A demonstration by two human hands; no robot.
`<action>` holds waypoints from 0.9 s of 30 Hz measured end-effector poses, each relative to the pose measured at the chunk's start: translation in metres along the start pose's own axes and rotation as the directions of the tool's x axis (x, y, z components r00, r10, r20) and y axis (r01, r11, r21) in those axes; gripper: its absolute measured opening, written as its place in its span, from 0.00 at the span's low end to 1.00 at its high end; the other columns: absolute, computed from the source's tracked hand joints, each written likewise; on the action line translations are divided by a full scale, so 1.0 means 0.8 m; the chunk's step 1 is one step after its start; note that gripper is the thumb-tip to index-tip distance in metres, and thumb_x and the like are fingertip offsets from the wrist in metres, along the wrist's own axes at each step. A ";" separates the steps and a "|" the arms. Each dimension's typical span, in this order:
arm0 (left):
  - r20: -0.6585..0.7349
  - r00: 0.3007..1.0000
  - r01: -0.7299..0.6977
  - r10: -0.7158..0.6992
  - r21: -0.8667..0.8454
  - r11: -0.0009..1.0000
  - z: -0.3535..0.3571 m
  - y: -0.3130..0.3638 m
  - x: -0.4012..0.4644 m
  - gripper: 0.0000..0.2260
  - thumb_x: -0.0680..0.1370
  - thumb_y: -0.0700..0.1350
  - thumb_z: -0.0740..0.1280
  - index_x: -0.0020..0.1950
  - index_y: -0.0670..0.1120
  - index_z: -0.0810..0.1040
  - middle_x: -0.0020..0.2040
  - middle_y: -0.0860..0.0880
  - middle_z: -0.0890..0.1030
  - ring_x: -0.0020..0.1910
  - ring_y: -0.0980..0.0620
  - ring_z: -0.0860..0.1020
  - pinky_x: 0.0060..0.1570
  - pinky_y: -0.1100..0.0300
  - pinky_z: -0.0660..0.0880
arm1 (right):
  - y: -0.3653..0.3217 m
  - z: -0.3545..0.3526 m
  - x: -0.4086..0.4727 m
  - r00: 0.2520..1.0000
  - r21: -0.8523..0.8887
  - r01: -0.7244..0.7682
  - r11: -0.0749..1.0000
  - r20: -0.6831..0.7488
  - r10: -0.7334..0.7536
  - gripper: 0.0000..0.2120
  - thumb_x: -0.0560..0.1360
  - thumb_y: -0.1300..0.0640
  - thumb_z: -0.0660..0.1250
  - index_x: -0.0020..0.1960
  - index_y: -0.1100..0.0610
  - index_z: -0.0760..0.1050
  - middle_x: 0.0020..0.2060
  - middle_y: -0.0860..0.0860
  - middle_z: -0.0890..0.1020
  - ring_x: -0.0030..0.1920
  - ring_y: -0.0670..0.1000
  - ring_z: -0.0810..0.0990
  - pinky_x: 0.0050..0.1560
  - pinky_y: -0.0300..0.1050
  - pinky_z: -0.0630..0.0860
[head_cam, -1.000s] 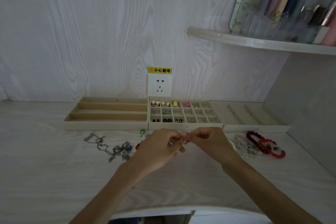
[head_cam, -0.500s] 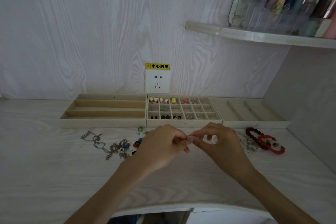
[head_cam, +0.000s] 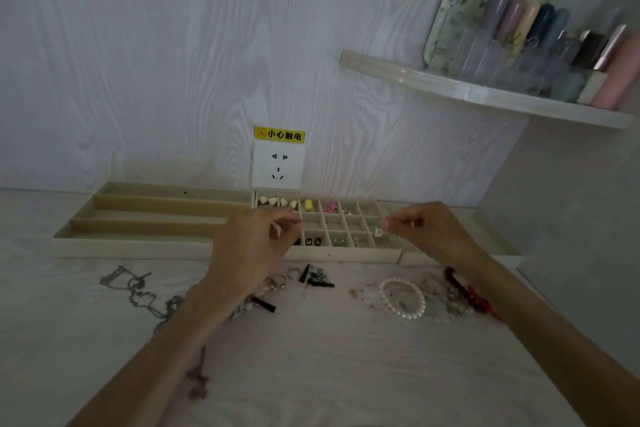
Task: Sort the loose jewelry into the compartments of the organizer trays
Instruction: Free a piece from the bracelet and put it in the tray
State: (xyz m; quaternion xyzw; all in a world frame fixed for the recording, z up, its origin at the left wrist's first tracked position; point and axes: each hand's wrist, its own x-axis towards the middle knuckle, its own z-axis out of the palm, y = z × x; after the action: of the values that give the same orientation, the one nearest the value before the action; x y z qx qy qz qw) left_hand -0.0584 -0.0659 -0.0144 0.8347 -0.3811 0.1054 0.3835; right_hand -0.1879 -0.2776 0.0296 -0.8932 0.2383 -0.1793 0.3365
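Landmark: the grid tray (head_cam: 329, 255) with small compartments, at the back of the counter (head_cam: 311, 374).
Loose pile, near: in front of the grid tray you have chains (head_cam: 138, 291), rings (head_cam: 292, 273), a pearl bracelet (head_cam: 401, 298) and red beads (head_cam: 467, 291) lying unsorted.
Left hand (head_cam: 249, 250): raised over the tray's front left corner; your grip is pinched on a tiny pale piece, too small to identify.
Right hand (head_cam: 426, 229): raised over the tray's right end; your grip pinches a small clear earring (head_cam: 378, 232), which dangles above the front-row compartments.
Step in hand: by my judgement, placing a matched pair, one piece per hand.
Next move: lower the earring into a vacant front-right compartment and release; follow with the left piece.
Flanking trays: a long-slot tray (head_cam: 138, 218) left of the grid tray holds nothing visible; the one to the right is largely hidden.
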 end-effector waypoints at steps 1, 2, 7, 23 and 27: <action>-0.047 0.999 0.008 -0.008 -0.006 1.000 -0.001 -0.004 0.001 0.08 0.75 0.56 0.67 0.51 0.57 0.82 0.38 0.64 0.76 0.33 0.70 0.72 0.30 0.74 0.63 | 0.004 0.002 0.009 1.000 -0.022 -0.002 1.000 0.031 0.003 0.07 0.71 0.53 0.72 0.47 0.55 0.84 0.38 0.49 0.82 0.33 0.40 0.72 0.32 0.24 0.66; -0.082 0.997 0.012 -0.013 -0.021 1.000 -0.002 -0.006 0.002 0.08 0.74 0.56 0.67 0.50 0.56 0.82 0.37 0.64 0.75 0.33 0.70 0.71 0.31 0.73 0.65 | 0.006 0.005 0.018 0.998 -0.046 -0.002 0.999 0.061 0.005 0.07 0.71 0.54 0.72 0.46 0.56 0.84 0.35 0.48 0.81 0.31 0.40 0.71 0.31 0.25 0.65; -0.100 0.995 0.009 -0.008 0.002 1.000 -0.001 -0.014 -0.003 0.05 0.73 0.55 0.70 0.46 0.58 0.83 0.36 0.64 0.77 0.30 0.72 0.69 0.29 0.75 0.66 | 0.014 0.026 0.044 0.991 -0.216 -0.010 0.976 0.131 0.040 0.03 0.71 0.55 0.71 0.42 0.49 0.83 0.26 0.39 0.76 0.26 0.40 0.71 0.29 0.30 0.63; -0.125 0.988 -0.093 0.091 -0.012 0.996 0.008 -0.017 -0.007 0.01 0.72 0.52 0.73 0.42 0.57 0.83 0.32 0.62 0.79 0.27 0.65 0.73 0.25 0.65 0.73 | 0.007 0.056 0.042 0.996 -0.609 0.069 0.790 0.084 -0.023 0.09 0.75 0.52 0.65 0.46 0.51 0.83 0.44 0.48 0.84 0.46 0.49 0.80 0.57 0.44 0.66; -0.116 0.989 -0.092 0.091 -0.010 0.996 0.008 -0.018 -0.007 0.01 0.71 0.52 0.73 0.42 0.57 0.83 0.32 0.62 0.78 0.27 0.65 0.73 0.25 0.66 0.73 | 0.007 0.058 0.042 0.993 -0.659 0.107 0.745 0.102 -0.052 0.10 0.76 0.54 0.63 0.45 0.53 0.83 0.41 0.49 0.84 0.44 0.50 0.80 0.50 0.44 0.66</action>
State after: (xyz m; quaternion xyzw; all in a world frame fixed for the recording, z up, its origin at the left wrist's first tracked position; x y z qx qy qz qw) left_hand -0.0530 -0.0616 -0.0297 0.8058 -0.3970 0.1680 0.4060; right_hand -0.1394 -0.2758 -0.0013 -0.9700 0.2350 -0.0629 -0.0014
